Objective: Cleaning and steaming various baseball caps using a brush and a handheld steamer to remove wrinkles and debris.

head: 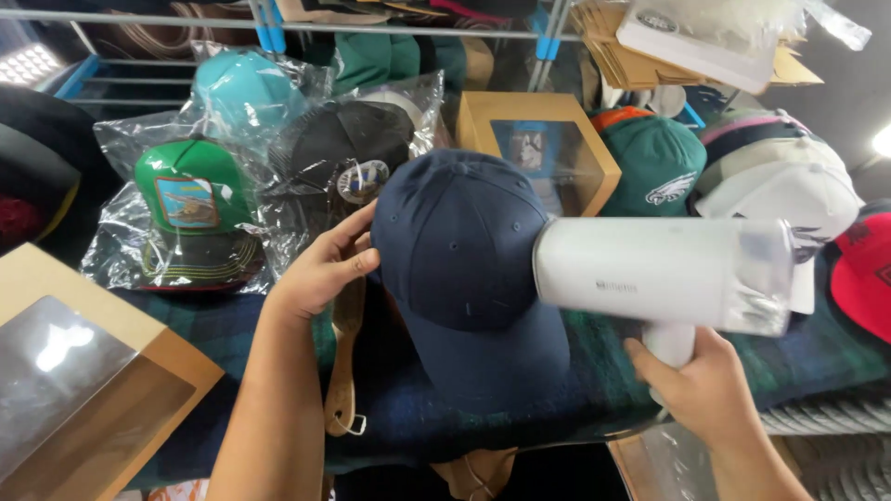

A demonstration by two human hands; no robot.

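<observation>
A dark blue-and-green plaid cloth (817, 357) covers the work surface. Along its far edge runs a metal wire shelf rack with blue clips (269, 28), its rails crossing the top. Flat brown cardboard sheets (617, 56) are stacked near the far right corner. A bright lamp (26, 63) glows at the far left; another light (882, 139) shines at the right edge.
</observation>
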